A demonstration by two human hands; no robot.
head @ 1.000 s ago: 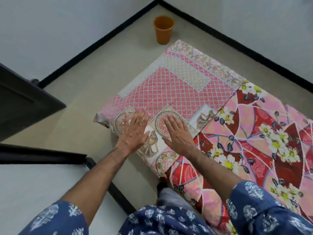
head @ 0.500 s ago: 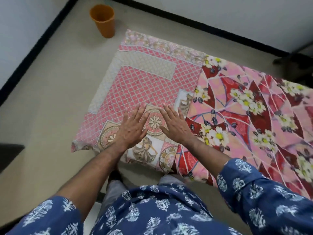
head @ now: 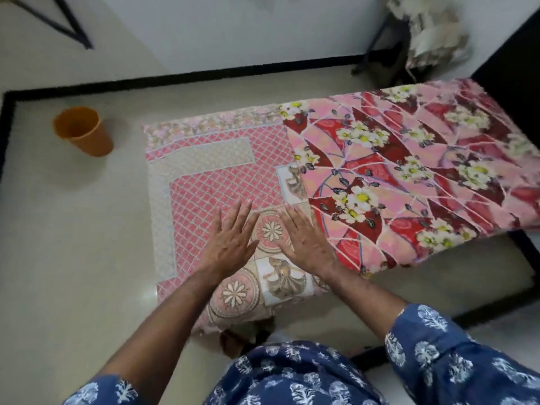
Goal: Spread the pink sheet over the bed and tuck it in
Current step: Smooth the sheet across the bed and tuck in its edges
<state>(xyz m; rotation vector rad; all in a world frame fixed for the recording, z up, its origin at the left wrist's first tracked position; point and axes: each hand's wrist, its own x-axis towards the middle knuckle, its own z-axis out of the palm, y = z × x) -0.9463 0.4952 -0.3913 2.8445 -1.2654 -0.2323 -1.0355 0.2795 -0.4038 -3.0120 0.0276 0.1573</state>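
Observation:
The pink sheet (head: 213, 176), with a lattice pattern and medallion border, lies folded flat over the left end of the low bed. The bed's mattress (head: 409, 171) carries a red and pink flowered cover and stretches away to the right. My left hand (head: 230, 238) and my right hand (head: 306, 241) lie side by side, palms down with fingers straight and spread, pressing on the sheet's near border. A round flower medallion shows between them.
An orange plastic cup (head: 83, 131) stands on the beige floor left of the bed. A dark metal stand with pale cloth (head: 426, 33) sits at the far right by the wall. A black skirting line (head: 233, 74) runs along the white wall.
The view has swung round to the right, so the bed now runs off to the right. Both hands stay flat on the sheet's border in much the same spot.

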